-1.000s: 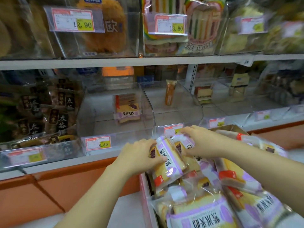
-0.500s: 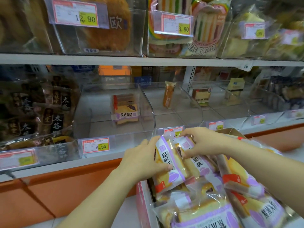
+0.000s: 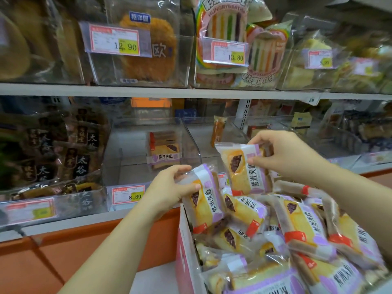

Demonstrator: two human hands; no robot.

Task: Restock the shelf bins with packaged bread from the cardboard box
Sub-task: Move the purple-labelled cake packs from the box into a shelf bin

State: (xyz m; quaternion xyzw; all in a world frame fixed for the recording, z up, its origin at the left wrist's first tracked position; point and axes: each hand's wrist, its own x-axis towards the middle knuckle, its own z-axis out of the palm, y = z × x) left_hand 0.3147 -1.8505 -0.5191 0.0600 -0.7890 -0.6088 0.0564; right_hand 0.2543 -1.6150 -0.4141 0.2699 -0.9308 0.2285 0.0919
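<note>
**Auditor:** Stock position?

**Inspector:** The cardboard box (image 3: 186, 247) sits below both sets of fingers, heaped with packs. The clear bin (image 3: 125, 158) lies just beyond the left fingertips and holds one matching pack (image 3: 164, 152).

**Auditor:** Grips?

**Inspector:** The right hand (image 3: 284, 155) pinches a raised pack (image 3: 244, 168). The left hand (image 3: 169, 187) curls round a second pack (image 3: 203, 200). Recommend lifting both clear, then seating them upright, labels forward.

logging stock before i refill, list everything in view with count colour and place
purple-and-yellow plastic-wrapped bread packs: many, heaped in box, lower right
white-and-pink cardboard box: one, lower right
clear plastic shelf bin: one, centre, 8.80 tag, holds one matching pack
dark black-label packs: several, left bin
brown round bread pack: one, top shelf
rainbow-striped sandwich packs: at least two, top shelf
left hand: holds one bread pack
right hand: pinches second bread pack, higher
</note>
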